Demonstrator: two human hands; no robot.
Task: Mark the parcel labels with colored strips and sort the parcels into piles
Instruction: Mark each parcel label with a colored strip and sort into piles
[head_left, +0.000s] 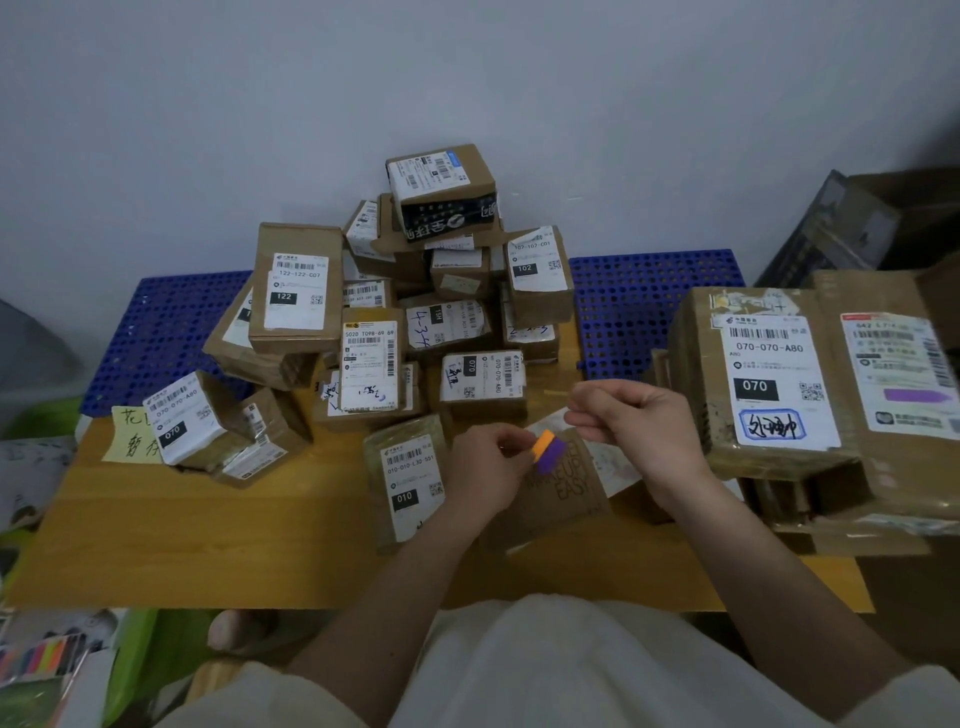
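Left hand (485, 465) fingers curled, pinching small pad of colored strips (549, 451), orange and purple showing. Right hand (631, 415) thumb and forefinger pinched together just right of the pad; can't tell whether a strip is between them. Both hands above brown parcel (563, 493) printed "EASY", on wooden table (208, 545). Parcel marked 010 (410, 483) just left of it. Heap of labelled parcels (405, 312) behind it. Big 070 box (769, 379) to its right, neighbouring box's label carries purple strip (917, 396)
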